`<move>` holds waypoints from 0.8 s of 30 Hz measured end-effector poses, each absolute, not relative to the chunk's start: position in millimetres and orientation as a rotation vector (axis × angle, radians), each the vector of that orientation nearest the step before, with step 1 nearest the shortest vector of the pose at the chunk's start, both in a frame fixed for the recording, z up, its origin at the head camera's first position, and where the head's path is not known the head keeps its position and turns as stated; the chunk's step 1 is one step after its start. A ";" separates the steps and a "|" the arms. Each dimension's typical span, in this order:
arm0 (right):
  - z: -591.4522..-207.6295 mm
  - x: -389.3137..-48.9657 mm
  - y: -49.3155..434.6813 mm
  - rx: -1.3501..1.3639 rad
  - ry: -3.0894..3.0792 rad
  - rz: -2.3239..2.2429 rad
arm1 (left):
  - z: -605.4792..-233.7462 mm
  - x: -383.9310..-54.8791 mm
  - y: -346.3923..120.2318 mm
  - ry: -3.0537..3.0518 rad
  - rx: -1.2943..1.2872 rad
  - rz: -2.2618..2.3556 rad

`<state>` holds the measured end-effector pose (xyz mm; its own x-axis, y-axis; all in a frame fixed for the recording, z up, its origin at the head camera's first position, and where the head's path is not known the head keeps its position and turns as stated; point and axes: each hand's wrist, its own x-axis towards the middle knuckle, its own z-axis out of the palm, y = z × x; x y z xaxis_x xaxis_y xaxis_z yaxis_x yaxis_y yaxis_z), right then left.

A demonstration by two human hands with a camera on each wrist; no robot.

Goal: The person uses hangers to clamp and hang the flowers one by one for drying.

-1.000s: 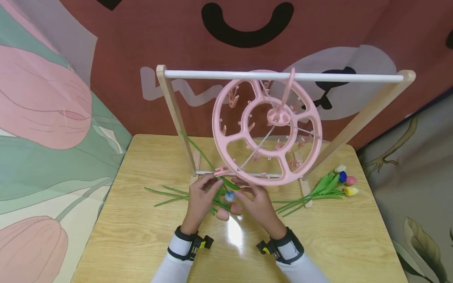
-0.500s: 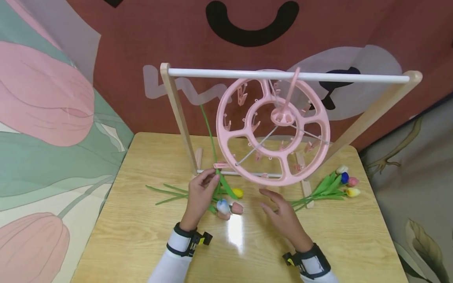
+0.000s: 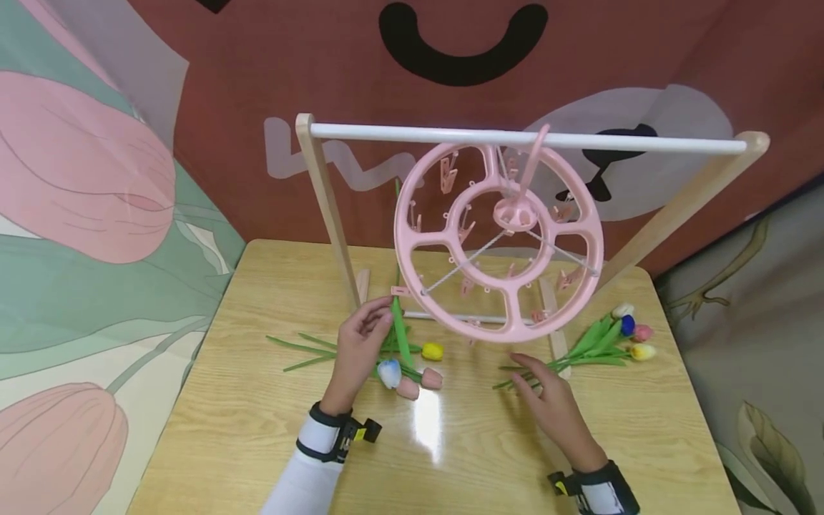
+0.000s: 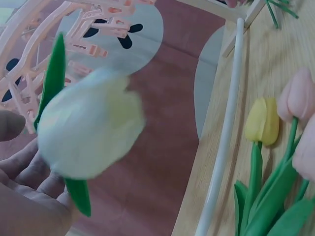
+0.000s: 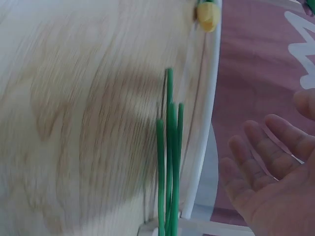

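A white-and-blue artificial tulip (image 3: 389, 373) hangs bloom-down, its stem rising past a pink clip (image 3: 400, 291) at the rack's left edge. Beside the clip and leaf is my left hand (image 3: 362, 347); the left wrist view shows its thumb apart from its loosely bent fingers, with the tulip bloom (image 4: 91, 125) hiding part of them. My right hand (image 3: 555, 408) is over the stem ends of the right-hand tulip bunch (image 3: 595, 340). In the right wrist view its fingers (image 5: 256, 150) are spread and hold nothing, apart from the green stems (image 5: 171, 167).
The round pink clip hanger (image 3: 508, 315) hangs from a white rod (image 3: 450, 134) on a wooden frame (image 3: 331, 214). Under the left hand, pink tulips (image 3: 431, 379) and a yellow tulip (image 3: 432, 351) lie on the wooden table (image 3: 225, 429). A low white bar (image 4: 224, 132) crosses behind them.
My right hand has left the tulip and moved right to the other bunch's stems. The tulip now hangs bloom-down with its stem more upright. My left hand stays by the clip.
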<state>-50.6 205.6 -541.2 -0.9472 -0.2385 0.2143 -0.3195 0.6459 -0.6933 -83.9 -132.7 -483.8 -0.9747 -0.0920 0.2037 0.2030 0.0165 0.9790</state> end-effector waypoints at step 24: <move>-546.5 -65.1 204.6 0.676 -2.656 0.780 | -560.1 -68.1 -190.3 -2.861 -0.213 -1.011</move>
